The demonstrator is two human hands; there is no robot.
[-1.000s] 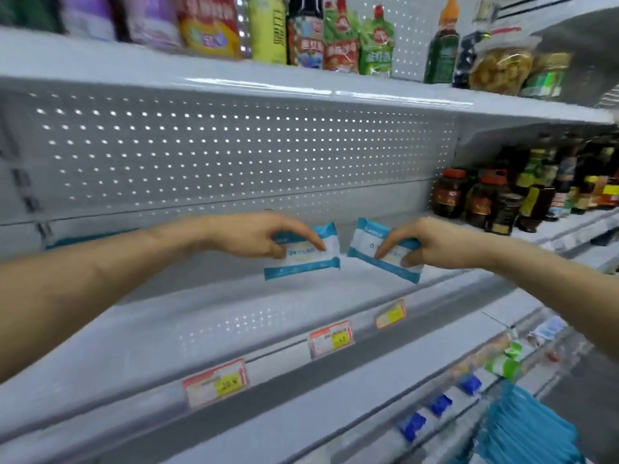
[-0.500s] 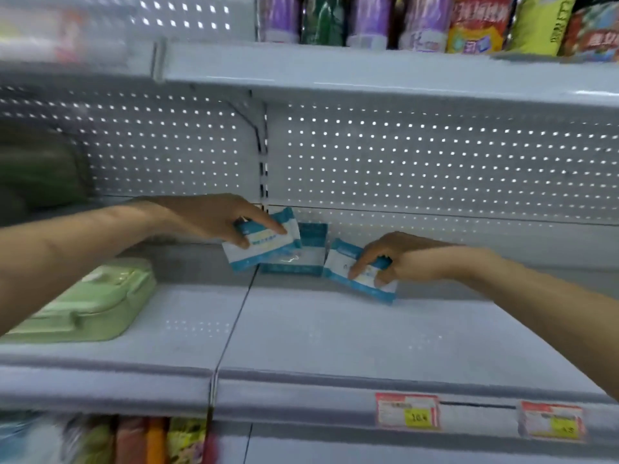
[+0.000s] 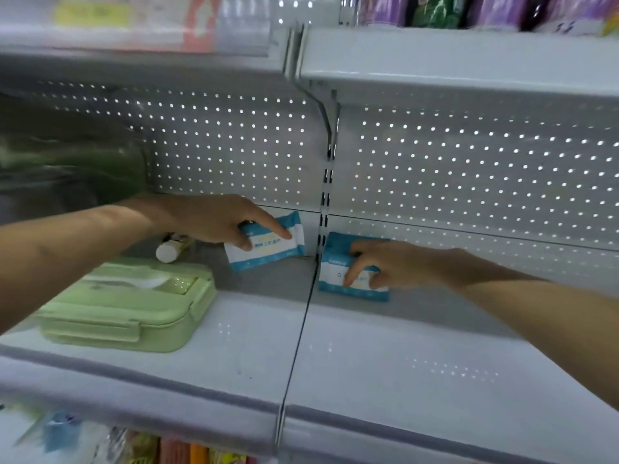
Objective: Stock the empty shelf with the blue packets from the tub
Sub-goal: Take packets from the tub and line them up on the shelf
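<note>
1. Front right of the shelf (image 3: 418,370): bare deck, wide open rightward from the seam.
2. Left bay's crowded: a lunchbox (image 3: 127,306) fills the front, and a bottle (image 3: 169,251) lies just behind it.
3. Between lunchbox and seam, a clear lane runs back to the left packet (image 3: 268,246).
4. Back centre is tight: left hand (image 3: 214,219) gripping that packet, right hand (image 3: 385,266) gripping the right packet (image 3: 335,279), post (image 3: 325,209) between them.
5. Pegboard (image 3: 469,162) closes the back; the upper shelf (image 3: 435,61) caps the headroom.

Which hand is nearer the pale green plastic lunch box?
Left. The left hand holds a blue-and-white packet just behind and right of the lunch box; the right hand grips a second packet farther right, beyond the shelf seam.
</note>
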